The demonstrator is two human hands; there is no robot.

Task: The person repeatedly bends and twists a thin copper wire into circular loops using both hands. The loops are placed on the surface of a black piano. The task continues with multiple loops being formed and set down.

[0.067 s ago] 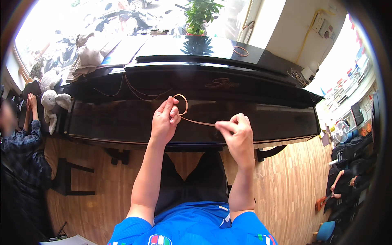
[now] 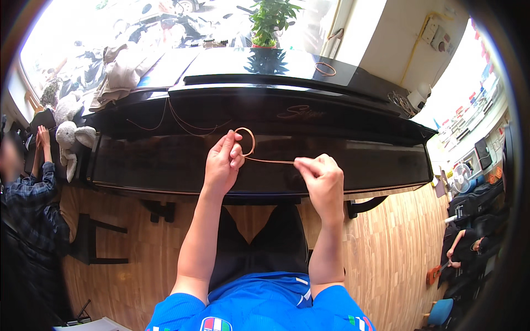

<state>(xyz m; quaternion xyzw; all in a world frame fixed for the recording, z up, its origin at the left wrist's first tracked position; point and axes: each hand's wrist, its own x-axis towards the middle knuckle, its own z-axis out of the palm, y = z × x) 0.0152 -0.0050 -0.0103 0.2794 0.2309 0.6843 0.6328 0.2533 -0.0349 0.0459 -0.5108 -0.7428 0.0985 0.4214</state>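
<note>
My left hand [image 2: 223, 160] is closed in a pinch on a copper-coloured string [image 2: 253, 142], whose curved loop stands out beside the fingertips. From there the string runs right, nearly straight, to my right hand [image 2: 323, 179], which pinches its other stretch between thumb and forefinger. Both hands are held up before a closed black upright piano [image 2: 265, 179], apart from its front. The part of the string inside each hand is hidden by the fingers.
On the piano top lie another coil of string [image 2: 326, 69], a heap of cloth [image 2: 124, 69] and tangled wire [image 2: 402, 102]. Loose strings hang over the piano's left front. A plush rabbit [image 2: 69, 135] and a seated person [image 2: 33, 204] are at left; a potted plant [image 2: 268, 22] stands behind.
My right hand has shifted slightly right and up, and the stretch of string between the hands looks straighter and more level. The left hand stays in place.
</note>
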